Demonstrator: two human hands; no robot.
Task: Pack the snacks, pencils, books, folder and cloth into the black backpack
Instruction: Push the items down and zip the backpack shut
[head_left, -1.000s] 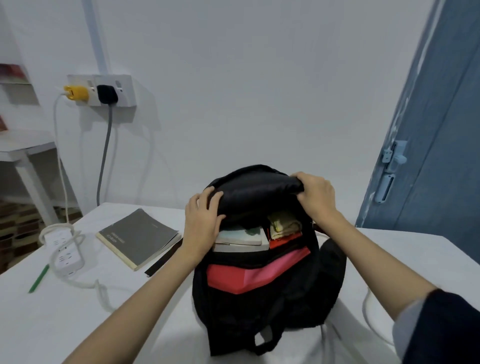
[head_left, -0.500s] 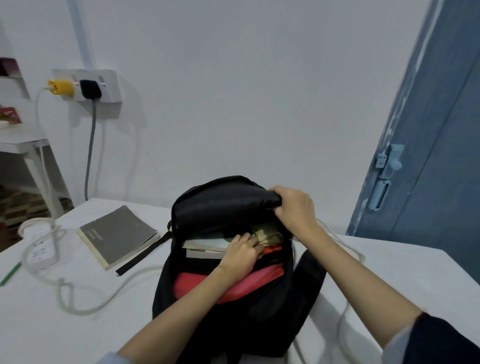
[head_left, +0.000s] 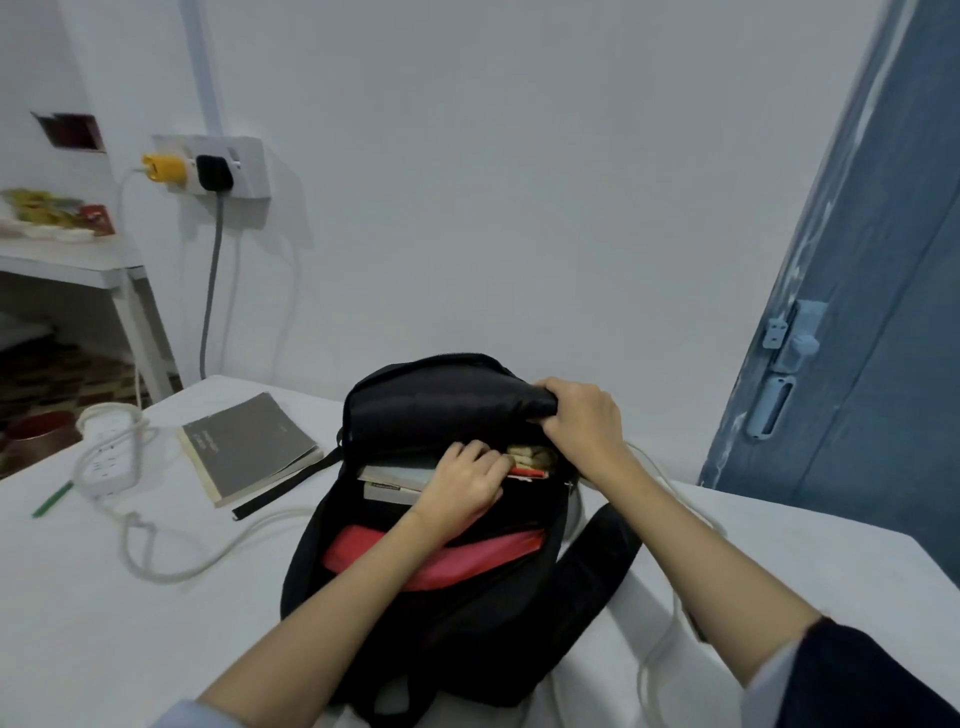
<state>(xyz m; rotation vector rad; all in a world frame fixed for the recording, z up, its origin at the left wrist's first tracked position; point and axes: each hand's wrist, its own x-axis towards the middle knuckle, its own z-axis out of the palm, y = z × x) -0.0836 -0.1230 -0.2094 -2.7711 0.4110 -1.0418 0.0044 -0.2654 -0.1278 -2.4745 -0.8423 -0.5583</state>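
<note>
stands upright on the white surface (head_left: 104, 623), the black backpack (head_left: 447, 613), main compartment unzipped and gaping toward the camera. grips the bunched upper flap at its right corner, the right hand (head_left: 584, 421), fingers curled round the black fabric and holding it lifted back. reaches into the opening, the left hand (head_left: 465, 480), fingers bent and pressed down among the contents at the middle; cannot tell whether anything is pinched between them. lie stacked inside on the left of the compartment, two books (head_left: 395, 480), spines toward the camera, just beside the left hand. tucked at the right of the compartment under the right hand, a folded yellowish cloth (head_left: 530, 456), with a thin red strip (head_left: 527, 473) just beneath it, too small to identify. shows lower down in a front pocket, partly hidden by the left forearm, a red folder (head_left: 467, 558). lies flat on the surface left of the backpack, a grey book (head_left: 247, 447), with a black strap (head_left: 283, 491) running along its near edge. farther left, a white power strip (head_left: 106, 454) with its cable looping across the surface, and a green pencil (head_left: 52, 500) near the edge. on the wall behind, a socket (head_left: 218, 166) with a yellow and a black plug. at the right, a blue door (head_left: 872, 312).
</note>
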